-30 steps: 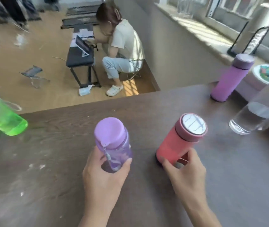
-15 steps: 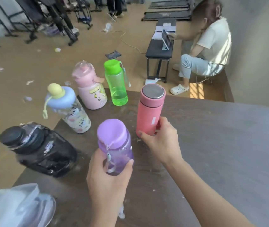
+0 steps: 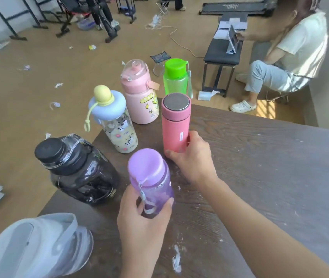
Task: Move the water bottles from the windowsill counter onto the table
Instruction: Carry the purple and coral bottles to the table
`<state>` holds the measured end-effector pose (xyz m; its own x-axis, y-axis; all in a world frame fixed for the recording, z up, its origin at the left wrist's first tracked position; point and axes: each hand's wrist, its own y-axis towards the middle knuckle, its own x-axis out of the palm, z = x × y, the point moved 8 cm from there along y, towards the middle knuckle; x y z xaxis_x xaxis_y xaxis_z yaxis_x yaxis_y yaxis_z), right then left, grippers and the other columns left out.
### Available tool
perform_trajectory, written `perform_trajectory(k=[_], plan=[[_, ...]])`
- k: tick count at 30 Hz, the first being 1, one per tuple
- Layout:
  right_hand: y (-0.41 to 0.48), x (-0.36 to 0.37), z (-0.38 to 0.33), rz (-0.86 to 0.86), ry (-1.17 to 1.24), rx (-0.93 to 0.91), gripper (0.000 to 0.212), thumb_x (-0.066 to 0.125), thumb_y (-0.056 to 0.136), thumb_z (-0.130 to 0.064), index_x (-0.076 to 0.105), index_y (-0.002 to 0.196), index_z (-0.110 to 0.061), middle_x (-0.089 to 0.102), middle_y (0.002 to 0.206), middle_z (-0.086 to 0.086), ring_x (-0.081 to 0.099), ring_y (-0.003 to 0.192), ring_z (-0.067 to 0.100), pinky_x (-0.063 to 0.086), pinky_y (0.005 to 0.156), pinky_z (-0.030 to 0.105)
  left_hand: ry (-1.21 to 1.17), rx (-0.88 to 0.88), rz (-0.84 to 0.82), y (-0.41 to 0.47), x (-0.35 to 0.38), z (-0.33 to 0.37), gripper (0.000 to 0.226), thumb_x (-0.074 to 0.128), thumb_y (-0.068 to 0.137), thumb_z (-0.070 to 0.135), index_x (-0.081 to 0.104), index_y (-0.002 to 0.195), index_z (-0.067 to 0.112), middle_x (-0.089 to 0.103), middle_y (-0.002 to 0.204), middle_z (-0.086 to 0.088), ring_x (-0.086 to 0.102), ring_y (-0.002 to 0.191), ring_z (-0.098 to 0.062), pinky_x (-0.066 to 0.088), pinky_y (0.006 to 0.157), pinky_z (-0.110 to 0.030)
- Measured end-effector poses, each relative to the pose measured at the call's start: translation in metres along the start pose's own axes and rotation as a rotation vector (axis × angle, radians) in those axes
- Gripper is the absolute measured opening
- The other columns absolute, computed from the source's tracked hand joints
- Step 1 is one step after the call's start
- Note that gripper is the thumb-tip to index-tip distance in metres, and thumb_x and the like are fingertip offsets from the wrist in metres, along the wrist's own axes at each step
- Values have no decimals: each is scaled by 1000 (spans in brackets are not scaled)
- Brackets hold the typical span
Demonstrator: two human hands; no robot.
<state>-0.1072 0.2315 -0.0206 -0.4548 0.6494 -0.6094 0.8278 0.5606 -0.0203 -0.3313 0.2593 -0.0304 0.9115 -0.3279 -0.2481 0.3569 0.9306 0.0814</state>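
Carefully now: left hand (image 3: 142, 219) clamps the purple bottle (image 3: 149, 178), right hand (image 3: 192, 160) the pink flask (image 3: 175, 123); stand both upright beside the black jug (image 3: 77, 167).

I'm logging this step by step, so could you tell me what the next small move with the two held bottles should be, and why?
Probably set both down and let go. The right hand grips the coral flask low, seemingly at the table surface; the left hand holds the purple bottle beside the black jug, and both sit within the cluster of placed bottles.
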Motion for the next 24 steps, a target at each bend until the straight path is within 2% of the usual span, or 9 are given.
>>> perform_trajectory(k=[3, 6, 8, 11, 14, 17, 21, 22, 24], plan=[[2, 3, 2, 0, -6, 6, 52, 83, 71, -38, 58, 109, -13, 67, 104, 5, 64, 96, 29, 53, 86, 48, 0, 15, 17, -2, 1, 1, 76, 96, 59, 22, 60, 101, 74, 73, 105, 22, 72, 91, -14, 60, 84, -30], [2, 5, 3, 8, -22, -10, 52, 83, 71, -39, 58, 110, -13, 66, 105, 5, 64, 97, 29, 53, 86, 48, -9, 38, 22, -5, 2, 0, 75, 94, 60, 21, 60, 103, 72, 74, 110, 22, 72, 98, -6, 59, 86, -25], [1, 6, 4, 14, -30, -23, 53, 83, 72, -39, 57, 111, -14, 66, 106, 4, 63, 98, 29, 53, 87, 47, 24, 48, 25, -7, 3, -2, 67, 91, 61, 23, 61, 100, 68, 74, 101, 17, 72, 92, -17, 60, 88, -34], [1, 7, 6, 19, -31, -37, 57, 84, 72, -40, 56, 116, -16, 65, 110, 4, 62, 101, 27, 52, 88, 44, 63, 28, 34, -10, 3, -7, 62, 95, 61, 22, 66, 106, 54, 73, 97, 7, 72, 92, -25, 62, 93, -44], [1, 9, 11, -4, -14, -54, 62, 84, 74, -34, 54, 125, -16, 64, 117, 4, 62, 107, 26, 52, 91, 45, 50, -7, 58, -20, 2, -15, 76, 101, 59, 10, 69, 126, 29, 70, 118, -1, 72, 108, -21, 61, 95, -39], [-5, 0, 22, -23, -14, -54, 71, 82, 78, -25, 48, 138, -12, 61, 130, 8, 59, 120, 27, 49, 100, 46, 188, -59, 186, -43, -1, -20, 67, 101, 57, 19, 59, 105, 36, 59, 98, 3, 63, 90, -7, 57, 80, -36], [-22, -33, 43, 11, -25, -72, 61, 74, 83, -15, 48, 138, -12, 60, 131, 9, 59, 119, 25, 49, 100, 42, 268, -13, 160, -62, 21, -12, 40, 93, 61, 36, 56, 76, 33, 55, 69, -3, 57, 75, -7, 43, 68, -4], [-26, -43, 50, 22, -24, -72, 57, 73, 84, -14, 50, 135, -12, 61, 127, 7, 60, 115, 22, 50, 99, 40, 277, 16, 136, -65, 32, -6, 33, 87, 61, 42, 58, 74, 32, 57, 74, -4, 57, 71, -9, 42, 67, -2], [-35, -65, 64, 35, -23, -71, 46, 72, 85, -12, 56, 128, -12, 62, 118, 3, 61, 107, 17, 51, 95, 36, 289, 73, 76, -68, 56, 4, 25, 85, 63, 39, 63, 74, 34, 62, 89, 4, 56, 66, -11, 44, 66, -6]])
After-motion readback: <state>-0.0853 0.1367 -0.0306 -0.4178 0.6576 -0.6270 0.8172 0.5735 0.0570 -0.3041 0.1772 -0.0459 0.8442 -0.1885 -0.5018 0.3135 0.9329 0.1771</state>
